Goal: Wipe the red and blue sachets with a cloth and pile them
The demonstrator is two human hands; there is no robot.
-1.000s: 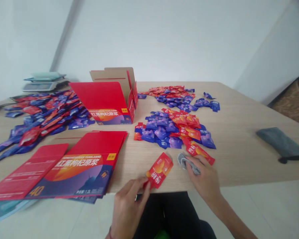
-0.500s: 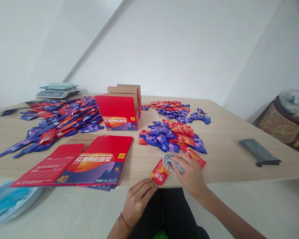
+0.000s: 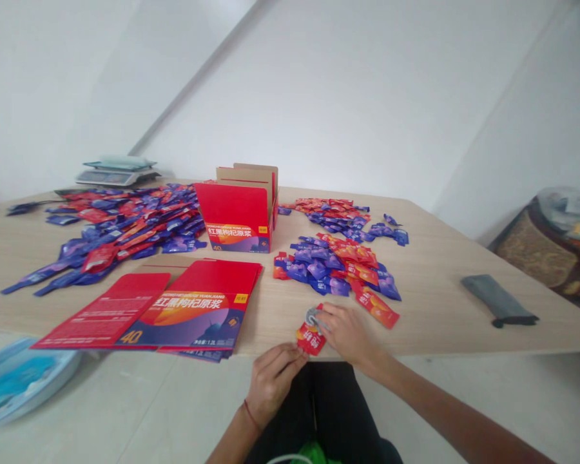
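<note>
A red and orange sachet (image 3: 310, 342) lies flat at the table's front edge. My left hand (image 3: 275, 379) pinches its near corner between thumb and fingers. My right hand (image 3: 347, 333) is closed on a grey cloth (image 3: 312, 317), which presses on the sachet's upper part and covers some of it. Just beyond, a pile of purple and red sachets (image 3: 326, 263) spreads over the table. One more red sachet (image 3: 376, 305) sticks out from that pile toward my right wrist.
Flattened red and purple cartons (image 3: 193, 309) are stacked front left, with an open carton (image 3: 232, 216) standing behind. A large sachet heap (image 3: 135, 222) and a scale (image 3: 118, 174) lie left. A grey pouch (image 3: 497, 299) rests right; a blue basin (image 3: 26, 380) is below the table.
My right hand has moved left and slightly down with the cloth, which now covers the far end of the sachet. My left hand keeps its hold on the near corner.
</note>
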